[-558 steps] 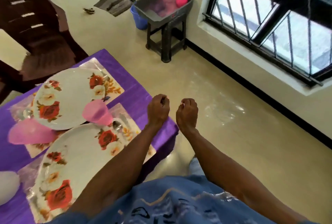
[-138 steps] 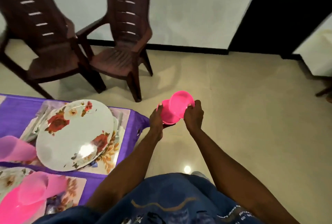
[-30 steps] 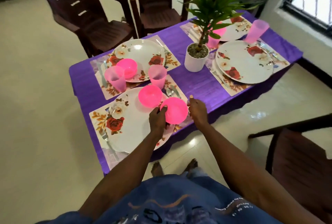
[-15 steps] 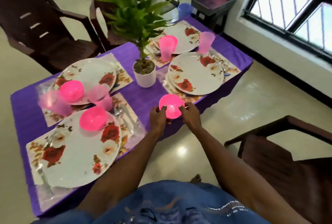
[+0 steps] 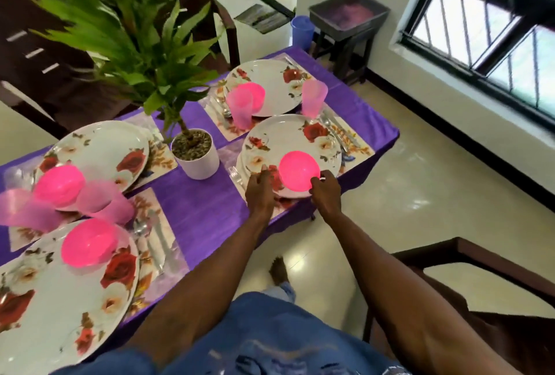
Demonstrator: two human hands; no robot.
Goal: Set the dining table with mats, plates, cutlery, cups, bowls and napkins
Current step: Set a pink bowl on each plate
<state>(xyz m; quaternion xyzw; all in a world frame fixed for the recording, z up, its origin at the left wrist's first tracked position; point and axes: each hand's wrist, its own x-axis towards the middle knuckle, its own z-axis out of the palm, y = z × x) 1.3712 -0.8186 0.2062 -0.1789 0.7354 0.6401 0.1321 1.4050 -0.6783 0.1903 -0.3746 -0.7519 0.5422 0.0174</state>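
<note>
Pink plastic bowl (image 5: 298,169) sits on the near-right floral plate (image 5: 315,146), toward its near edge, close to the table's edge. Right hand (image 5: 326,193) has fingertips at the bowl's near-right rim; can't tell if it pinches the rim or only touches it. Left hand (image 5: 260,191) lies just left of the bowl, fingers extended over the plate rim, holding nothing as far as I can see. Handling guess: thin moulded plastic, light, stiff enough, not fragile, but slick on a glazed plate, so it will skate if nudged. Best hold is the rim, thumb inside and fingers outside, or two hands on opposite sides. Plate overhangs its mat (image 5: 357,146) slightly and sits near the purple tablecloth (image 5: 198,203) edge, so pushing toward the body risks a drop to the floor. Open room: bare cloth strip between left and right settings. Crowded: potted plant (image 5: 195,152) to the left, pink cup (image 5: 313,98) and cutlery (image 5: 336,134) beyond the plate. Chair (image 5: 480,299) close on the right.
</note>
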